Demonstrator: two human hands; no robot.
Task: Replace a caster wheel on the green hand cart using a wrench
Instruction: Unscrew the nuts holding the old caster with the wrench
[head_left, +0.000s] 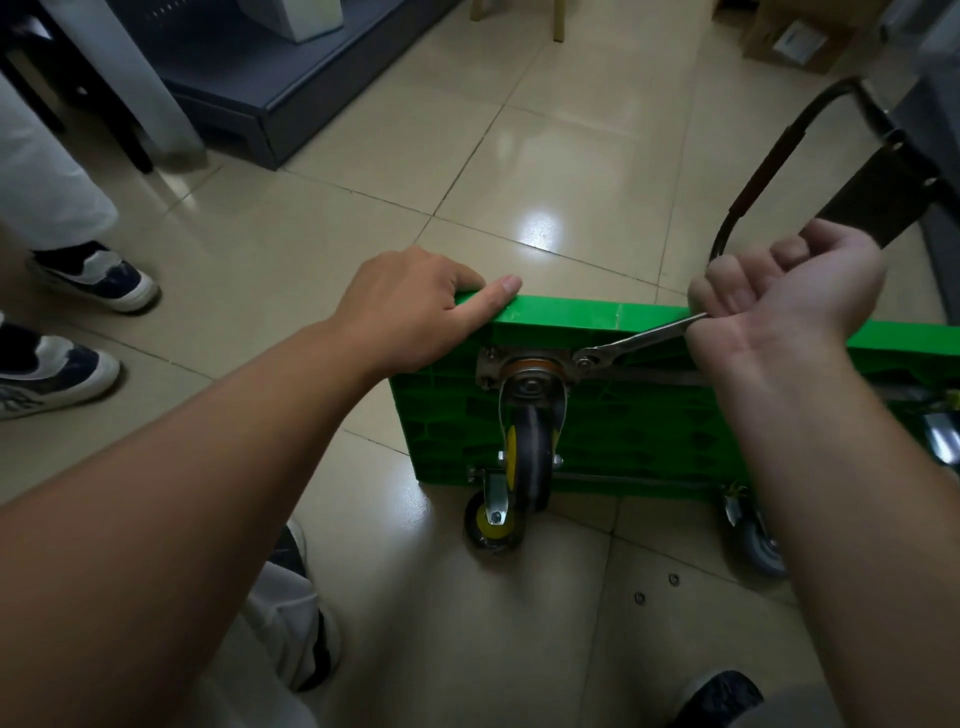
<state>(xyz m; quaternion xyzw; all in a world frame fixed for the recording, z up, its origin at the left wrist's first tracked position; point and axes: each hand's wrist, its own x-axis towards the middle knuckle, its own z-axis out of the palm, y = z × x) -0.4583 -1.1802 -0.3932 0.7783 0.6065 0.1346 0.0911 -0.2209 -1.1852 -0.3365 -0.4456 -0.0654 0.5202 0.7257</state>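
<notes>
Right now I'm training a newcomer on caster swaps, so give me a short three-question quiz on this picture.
1. True or false: the left hand holds the cart by its top edge.
2. The head of the wrench sits on: A) a bolt at the caster plate; B) the wheel's axle; C) the floor.
3. Fill in: the ____ hand grips the wrench's handle.
Key: 1 true; 2 A; 3 right hand.
</notes>
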